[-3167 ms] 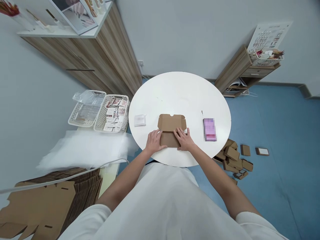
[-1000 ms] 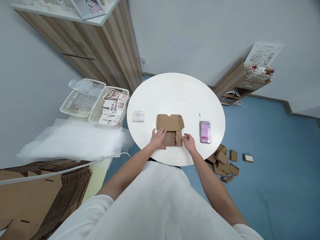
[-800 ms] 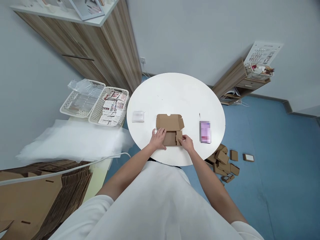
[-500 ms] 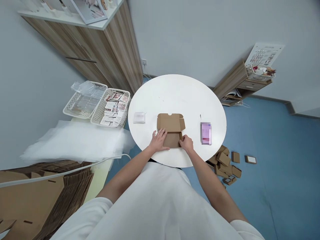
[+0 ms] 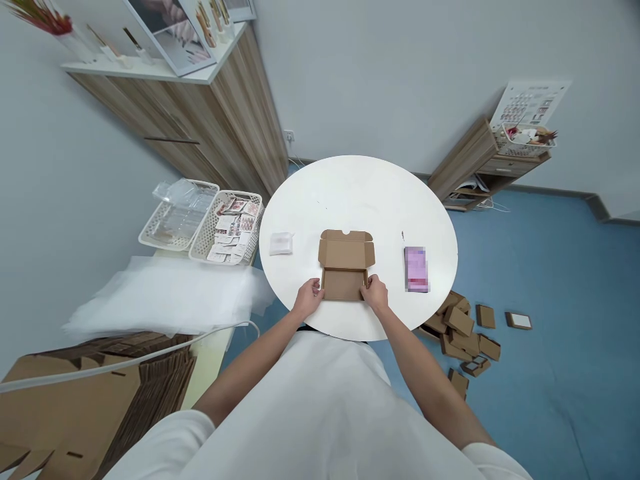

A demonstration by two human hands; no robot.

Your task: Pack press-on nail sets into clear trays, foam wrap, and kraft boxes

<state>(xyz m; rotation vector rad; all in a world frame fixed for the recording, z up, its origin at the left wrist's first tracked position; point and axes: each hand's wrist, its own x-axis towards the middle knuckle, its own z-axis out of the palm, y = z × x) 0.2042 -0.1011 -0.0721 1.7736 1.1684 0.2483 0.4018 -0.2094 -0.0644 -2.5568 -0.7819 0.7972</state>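
Note:
A brown cardboard box (image 5: 345, 285) lies on the white round table (image 5: 360, 193) in front of me, with its lid (image 5: 346, 252) folded back away from me. My left hand (image 5: 309, 297) is at the box's left side wall, fingers curled and thumb against the edge. On the opposite side, my right hand (image 5: 375, 293) pinches the right wall near the front corner. The inside of the box shows only bare cardboard. To the left sits a small clear-wrapped white packet (image 5: 281, 243); to the right lies a blurred pink and purple item (image 5: 416, 269).
Left of the table stand two white baskets, one with plastic sleeves (image 5: 180, 207), one with printed packets (image 5: 233, 230). White foam sheets (image 5: 165, 293) and flat stacked cardboard (image 5: 80, 400) lie nearer me. Folded boxes (image 5: 460, 323) are piled on the blue floor at right.
My left hand has moved from over the box's inside and lid fold to its outer left wall. The right hand stays at the right wall. The view has shifted slightly.

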